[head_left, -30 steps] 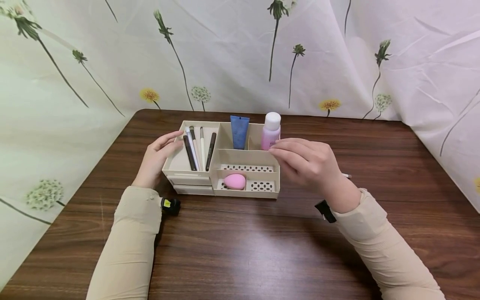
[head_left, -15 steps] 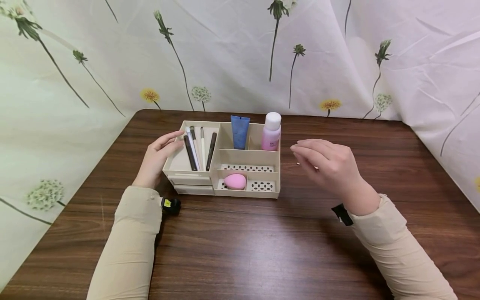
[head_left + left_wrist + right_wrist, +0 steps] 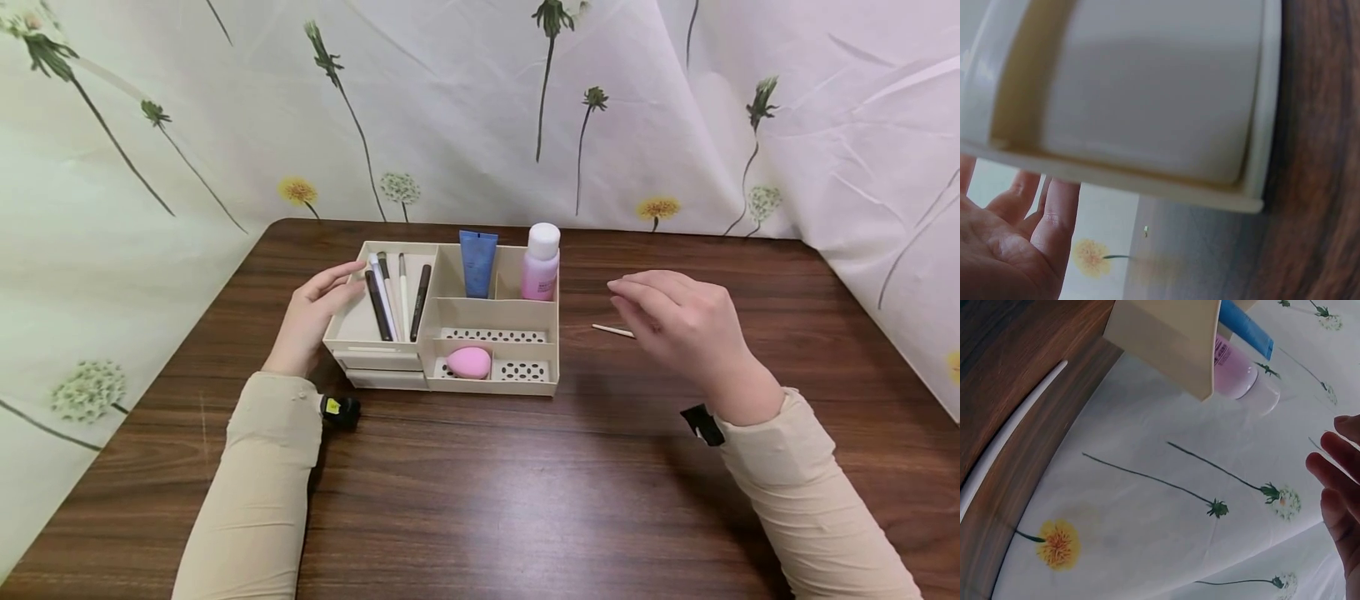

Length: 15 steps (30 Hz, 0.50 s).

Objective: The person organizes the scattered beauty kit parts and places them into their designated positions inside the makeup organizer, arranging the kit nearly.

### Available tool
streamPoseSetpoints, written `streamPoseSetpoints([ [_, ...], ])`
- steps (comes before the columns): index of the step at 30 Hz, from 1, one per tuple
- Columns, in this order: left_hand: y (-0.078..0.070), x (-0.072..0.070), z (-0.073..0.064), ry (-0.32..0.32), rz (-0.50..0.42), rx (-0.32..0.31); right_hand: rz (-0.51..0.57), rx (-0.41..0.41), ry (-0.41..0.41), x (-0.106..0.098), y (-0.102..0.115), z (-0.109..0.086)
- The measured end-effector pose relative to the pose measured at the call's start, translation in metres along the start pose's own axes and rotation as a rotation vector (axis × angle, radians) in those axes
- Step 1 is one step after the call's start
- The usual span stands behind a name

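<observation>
A cream desktop organizer (image 3: 495,311) stands on the table, with compartments and small drawers at its left. My left hand (image 3: 315,317) rests against its left side, fingers reaching to the rim; in the left wrist view they pass partly behind the organizer wall (image 3: 1147,184). My right hand (image 3: 678,333) hovers to the right of the organizer, fingers loosely bent and holding nothing. A pink bottle (image 3: 541,271) with a white cap stands in the back right compartment. Beside it leans a blue tube (image 3: 478,265). Under my right hand, a thin whitish stick (image 3: 613,331) lies partly hidden.
Several makeup brushes and black pens (image 3: 420,304) lie in the organizer's left tray. A pink makeup sponge (image 3: 469,362) sits in a front compartment. The brown wooden table (image 3: 480,483) ends at the back against a flower-printed cloth (image 3: 465,108).
My right hand has moved away from the pink bottle toward the right, uncovering the end of the whitish stick. The left hand keeps its place at the organizer.
</observation>
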<state>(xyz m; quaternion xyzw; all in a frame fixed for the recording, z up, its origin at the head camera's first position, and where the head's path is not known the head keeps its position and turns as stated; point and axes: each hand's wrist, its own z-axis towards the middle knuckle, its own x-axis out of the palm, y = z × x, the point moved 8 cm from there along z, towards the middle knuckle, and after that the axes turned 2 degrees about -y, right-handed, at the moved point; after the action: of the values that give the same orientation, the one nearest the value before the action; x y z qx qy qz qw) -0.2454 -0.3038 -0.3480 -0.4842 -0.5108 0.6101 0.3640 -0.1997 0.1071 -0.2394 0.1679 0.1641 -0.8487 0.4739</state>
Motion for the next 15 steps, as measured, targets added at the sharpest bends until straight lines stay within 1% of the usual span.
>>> streamPoseSetpoints([
  [3, 0.000, 0.000, -0.001, 0.003, -0.023, 0.009, -0.023, 0.013, 0.040, 0.002, -0.005, -0.003],
  [10, -0.002, 0.000, 0.000, 0.004, -0.046, 0.025, -0.067, 0.029, 0.087, 0.005, -0.016, -0.009],
  [15, -0.001, 0.000, 0.000, 0.004, -0.028, 0.016, -0.122, 0.035, 0.129, 0.007, -0.026, -0.014],
])
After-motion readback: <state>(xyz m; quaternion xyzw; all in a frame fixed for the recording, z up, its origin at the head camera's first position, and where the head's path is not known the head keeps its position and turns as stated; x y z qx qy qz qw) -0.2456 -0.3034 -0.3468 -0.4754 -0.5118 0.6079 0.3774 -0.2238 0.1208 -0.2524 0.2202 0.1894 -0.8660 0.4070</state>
